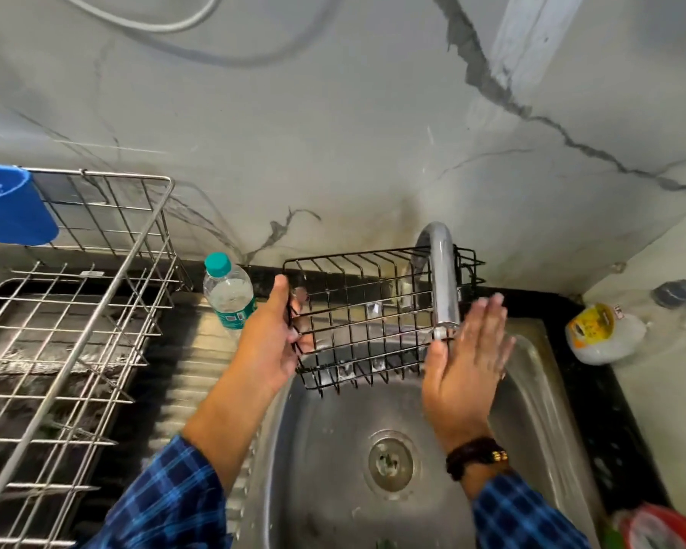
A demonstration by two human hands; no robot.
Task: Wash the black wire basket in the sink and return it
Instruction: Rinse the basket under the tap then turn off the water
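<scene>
The black wire basket [367,317] hangs tilted over the back of the steel sink [531,390], under the chrome tap [442,279]. My left hand [272,342] grips its left end, thumb on top. My right hand [466,364] is flat and wet, fingers straight, pressed against the basket's right end just below the tap's spout. Whether water is running from the spout is hard to tell. The sink drain [391,461] lies below the hands.
A steel dish rack [68,330] with a blue cup [10,208] stands at the left. A plastic water bottle [228,295] stands beside my left hand on the ribbed drainboard [199,374]. A white bottle [602,332] lies on the right counter; a red item [662,528] sits at bottom right.
</scene>
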